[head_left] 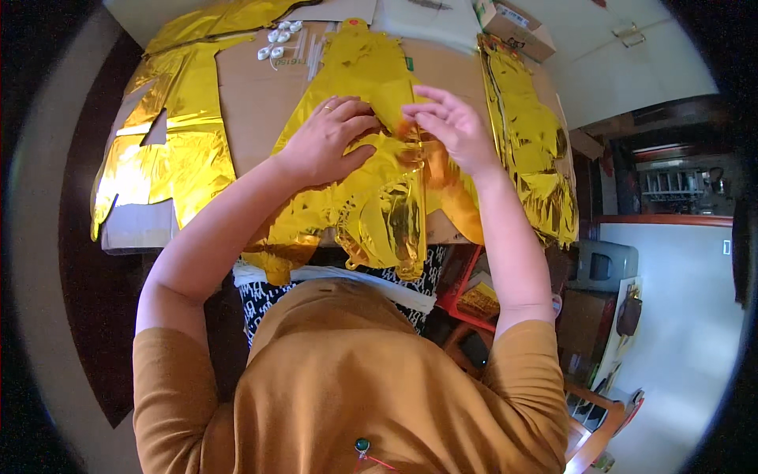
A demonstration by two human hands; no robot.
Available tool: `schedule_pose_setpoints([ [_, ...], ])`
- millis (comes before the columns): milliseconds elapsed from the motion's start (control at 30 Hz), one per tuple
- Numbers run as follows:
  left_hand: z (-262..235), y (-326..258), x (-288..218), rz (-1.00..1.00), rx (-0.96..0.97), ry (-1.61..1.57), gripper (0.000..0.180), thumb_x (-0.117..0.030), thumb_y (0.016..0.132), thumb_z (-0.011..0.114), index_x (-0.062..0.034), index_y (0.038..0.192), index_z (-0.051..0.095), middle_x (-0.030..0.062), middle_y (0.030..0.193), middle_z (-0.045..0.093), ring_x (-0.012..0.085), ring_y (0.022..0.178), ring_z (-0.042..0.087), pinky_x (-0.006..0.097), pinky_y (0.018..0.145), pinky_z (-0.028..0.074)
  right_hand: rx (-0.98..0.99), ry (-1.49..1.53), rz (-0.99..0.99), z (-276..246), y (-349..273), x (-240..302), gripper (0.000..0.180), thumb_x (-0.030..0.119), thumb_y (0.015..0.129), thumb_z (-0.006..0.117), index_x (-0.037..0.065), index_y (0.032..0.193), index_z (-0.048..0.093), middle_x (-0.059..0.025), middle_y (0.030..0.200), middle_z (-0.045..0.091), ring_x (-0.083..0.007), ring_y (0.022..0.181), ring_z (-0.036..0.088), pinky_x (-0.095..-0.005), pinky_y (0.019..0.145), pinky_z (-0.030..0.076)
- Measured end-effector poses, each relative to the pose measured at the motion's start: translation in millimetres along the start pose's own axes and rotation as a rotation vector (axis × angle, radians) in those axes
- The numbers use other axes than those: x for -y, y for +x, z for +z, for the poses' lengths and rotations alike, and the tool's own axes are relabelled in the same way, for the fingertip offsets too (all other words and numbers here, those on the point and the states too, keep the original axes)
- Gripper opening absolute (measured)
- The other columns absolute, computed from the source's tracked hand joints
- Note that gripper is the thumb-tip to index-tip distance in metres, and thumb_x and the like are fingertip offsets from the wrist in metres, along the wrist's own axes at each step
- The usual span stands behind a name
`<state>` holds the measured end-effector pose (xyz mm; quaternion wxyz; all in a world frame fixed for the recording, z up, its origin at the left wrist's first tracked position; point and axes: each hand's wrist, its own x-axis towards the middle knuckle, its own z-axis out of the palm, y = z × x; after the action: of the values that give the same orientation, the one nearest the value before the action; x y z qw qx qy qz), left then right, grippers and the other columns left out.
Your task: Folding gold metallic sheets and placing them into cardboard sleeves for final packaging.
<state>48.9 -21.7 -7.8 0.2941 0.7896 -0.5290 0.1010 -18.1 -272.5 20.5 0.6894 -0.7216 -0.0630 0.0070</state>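
1. Far left of the frame: gold foil sheets (193, 126) spread from the upper left corner of the work surface down to its near edge, glossy and creased, with a gap showing through the lower sheet.
2. Upper left of centre: a brown cardboard surface (245, 87) shows between the foils, with a cluster of small white coils (280, 35) lying on it near the top.
3. Left of centre: the left hand (335, 142) rests palm down on the central foil, fingers loosely bent and side by side, thumb apart, clenched on nothing; a ring sits on one finger.
4. Centre: the gold foil piece (387, 170) runs from the top of the frame down past the near edge of the surface, where its crinkled lower end hangs over.
5. Right of centre: the right hand (452, 126) is at the foil's right edge, fingers partly spread and blurred; I cannot tell whether the fingertips pinch any of it.
6. Upper right: an open cardboard box (517, 33) stands behind another stack of gold foil (529, 134), which reaches down the surface's right side.
7. Right, lower down: a grey plastic stool (604, 265) stands beyond the foil stack.
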Motion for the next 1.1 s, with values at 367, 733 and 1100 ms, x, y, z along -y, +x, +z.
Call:
schedule_pose_setpoints([
  [367,0,0,-2,-0.019,0.005,-0.007,0.039,-0.022,0.086,0.071,-0.0060,0.121,0.064,0.0161,0.128,0.058,0.0380,0.126,0.050,0.050,0.109,0.039,-0.006,-1.175,-0.455,-15,-6,-30,0.035,0.014,0.091,0.066,0.006,0.126,0.067,-0.0104,0.133,0.065,-0.0331,0.128,0.056,-0.0457,0.112,0.040],
  [733,-20,27,-5,-0.161,-0.201,-0.149,0.027,-0.014,0.088,0.068,-0.0014,0.112,0.069,0.0173,0.119,0.066,0.0379,0.115,0.060,0.044,0.101,0.048,0.027,-1.369,-0.468,-16,-9,-30,0.040,0.022,0.090,0.064,0.009,0.128,0.064,-0.0085,0.139,0.060,-0.0304,0.129,0.055,-0.0442,0.108,0.042],
  [1100,43,69,36,0.090,-0.046,-0.037,0.028,-0.016,0.089,0.064,-0.0032,0.113,0.069,0.0111,0.116,0.069,0.0321,0.111,0.062,0.044,0.097,0.049,0.037,-1.368,-0.531,-10,-3,-23,0.035,0.023,0.088,0.063,0.010,0.121,0.065,-0.0077,0.125,0.065,-0.0297,0.118,0.058,-0.0441,0.098,0.046],
])
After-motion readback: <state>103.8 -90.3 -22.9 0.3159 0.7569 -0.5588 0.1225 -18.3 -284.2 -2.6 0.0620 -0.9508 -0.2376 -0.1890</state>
